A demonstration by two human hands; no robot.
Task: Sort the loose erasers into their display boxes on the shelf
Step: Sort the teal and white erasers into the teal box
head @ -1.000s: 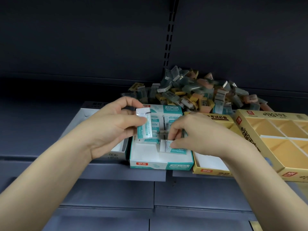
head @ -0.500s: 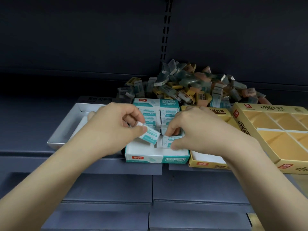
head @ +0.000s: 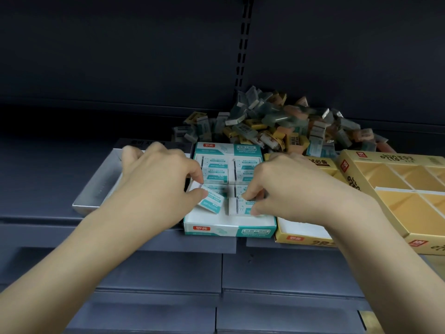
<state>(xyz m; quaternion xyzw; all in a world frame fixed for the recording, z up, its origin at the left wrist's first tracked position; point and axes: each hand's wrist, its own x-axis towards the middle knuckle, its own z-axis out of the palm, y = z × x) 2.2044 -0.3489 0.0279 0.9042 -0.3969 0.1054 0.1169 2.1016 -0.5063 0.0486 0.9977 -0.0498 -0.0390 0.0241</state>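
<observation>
Both hands are working inside the teal-and-white cardboard display box [head: 230, 227]: the left hand [head: 159, 186] is pinching a tilted teal-wrapped eraser [head: 210, 201], the right hand [head: 284, 186] pinching another eraser [head: 244, 205]. Crooked seating risks jamming the row.

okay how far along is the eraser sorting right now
Early on. Done: several teal erasers already sit in rows at the back of the teal box. In hand: the left hand pinches a teal eraser over the box's front left, and the right hand seats another eraser at front right. Left: a big mixed pile behind, and the divided yellow box shows only empty compartments.
</observation>
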